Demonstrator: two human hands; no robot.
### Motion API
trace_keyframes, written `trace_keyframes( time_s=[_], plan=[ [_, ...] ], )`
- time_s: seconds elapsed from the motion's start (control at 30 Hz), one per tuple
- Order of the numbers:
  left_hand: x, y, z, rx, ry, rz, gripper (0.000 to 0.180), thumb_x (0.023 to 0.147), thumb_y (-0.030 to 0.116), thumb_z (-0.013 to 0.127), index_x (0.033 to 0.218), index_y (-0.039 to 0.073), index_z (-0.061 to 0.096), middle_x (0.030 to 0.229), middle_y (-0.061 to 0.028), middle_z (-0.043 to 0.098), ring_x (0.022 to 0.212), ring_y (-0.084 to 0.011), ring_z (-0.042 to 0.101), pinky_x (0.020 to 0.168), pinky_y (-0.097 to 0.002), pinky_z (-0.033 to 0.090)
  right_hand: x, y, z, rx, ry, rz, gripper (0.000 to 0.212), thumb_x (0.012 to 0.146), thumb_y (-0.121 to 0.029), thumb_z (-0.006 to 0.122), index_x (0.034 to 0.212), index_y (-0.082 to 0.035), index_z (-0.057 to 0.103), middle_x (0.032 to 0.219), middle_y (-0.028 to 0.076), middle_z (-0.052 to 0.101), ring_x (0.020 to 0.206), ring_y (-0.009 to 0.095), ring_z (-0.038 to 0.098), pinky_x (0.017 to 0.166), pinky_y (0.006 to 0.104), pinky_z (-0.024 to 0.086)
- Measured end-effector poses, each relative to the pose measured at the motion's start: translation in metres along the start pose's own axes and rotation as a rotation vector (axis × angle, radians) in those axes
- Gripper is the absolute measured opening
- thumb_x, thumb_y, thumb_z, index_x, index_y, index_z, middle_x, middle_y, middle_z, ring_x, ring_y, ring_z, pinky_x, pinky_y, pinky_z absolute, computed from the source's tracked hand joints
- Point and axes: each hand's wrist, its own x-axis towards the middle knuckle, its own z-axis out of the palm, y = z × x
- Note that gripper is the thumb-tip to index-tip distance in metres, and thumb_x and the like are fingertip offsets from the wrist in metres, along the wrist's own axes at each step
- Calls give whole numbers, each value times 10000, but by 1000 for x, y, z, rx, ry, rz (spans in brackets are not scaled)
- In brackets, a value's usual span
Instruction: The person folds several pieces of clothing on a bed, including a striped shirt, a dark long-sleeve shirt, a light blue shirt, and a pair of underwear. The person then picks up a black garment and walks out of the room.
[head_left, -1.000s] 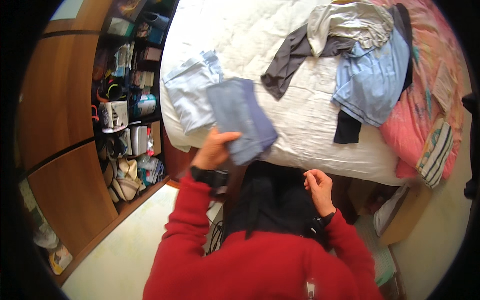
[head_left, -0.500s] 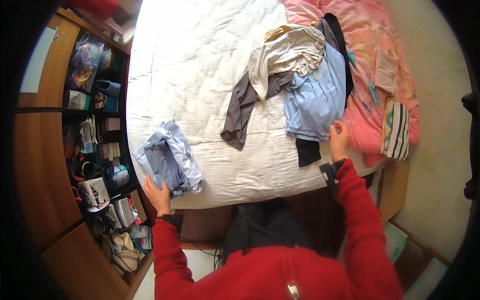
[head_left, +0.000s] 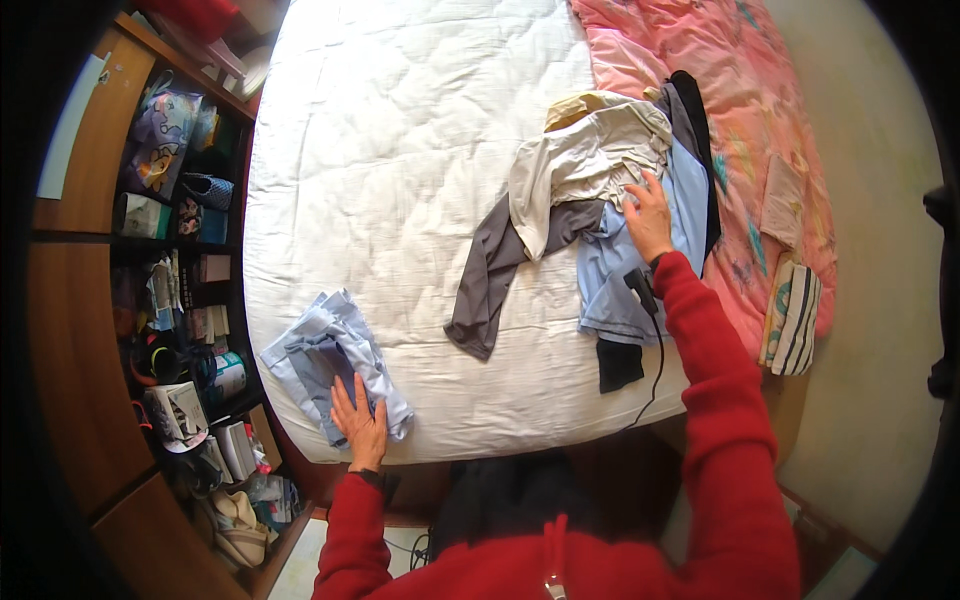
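Note:
My left hand (head_left: 362,425) lies with its fingers spread on a folded stack of light blue clothes (head_left: 310,335) near the bed's front left corner. Over the loose clothes on the right, my right hand (head_left: 648,215) reaches forward, fingers apart and slightly bent, at the edge of a crumpled cream top (head_left: 580,155). Whether its fingertips touch the fabric I cannot make out. A dark grey garment (head_left: 483,290) sticks out from under the cream top. A light blue T-shirt (head_left: 615,305) lies partly beneath my right hand and wrist, with black cloth (head_left: 620,366) showing below its hem.
A white quilted cover (head_left: 400,150) spreads over the bed. Pink patterned bedding (head_left: 745,110) lies along the right side, with a folded striped cloth (head_left: 797,320) at its edge. Left of the bed stands a wooden shelf unit (head_left: 95,340) packed with books, bags and boxes.
My right hand has moved forward from the blue T-shirt's hem to the cream top. The left hand has shifted from the folded stack's edge onto its top. The view has tilted slightly.

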Motion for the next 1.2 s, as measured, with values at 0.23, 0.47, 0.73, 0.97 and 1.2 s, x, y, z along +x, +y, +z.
trace_keyframes(
  time_s=[0.23,0.47,0.73,0.97,1.2],
  plan=[
    [3,6,-11,-49,13,30,690,886,278,602,1517,191,337,1590,-181,183,1449,-391,179,1139,-563,152,50,-8,53,-189,-277,-196,188,820,-113,606,923,14,699,1316,210,547,1074,349,610,954,391,477],
    [6,39,-35,-161,253,125,499,841,103,632,1331,63,543,1440,-230,386,1303,-391,399,1085,-461,313,10,-49,20,49,19,-240,187,913,-64,545,982,69,657,1096,216,642,992,363,621,888,392,493],
    [21,179,3,-1207,-219,-25,201,961,78,576,1131,2,653,810,-35,625,665,-75,569,601,-218,488,-211,-117,-42,198,-201,-146,241,879,-9,596,1104,73,619,1171,209,596,1069,379,597,918,387,487],
    [48,266,64,-711,165,180,386,777,101,752,1100,23,556,1033,-140,509,824,-265,580,735,-352,481,-345,-134,-29,303,-399,76,252,855,23,583,1101,75,590,1174,208,558,1077,384,572,907,397,481],
    [80,229,79,-332,411,33,484,737,151,770,1139,23,533,1012,-167,549,930,-360,583,839,-418,476,-312,-97,-28,378,-323,298,204,813,-27,654,1009,18,625,1003,178,622,902,353,617,788,395,511]
  ],
)
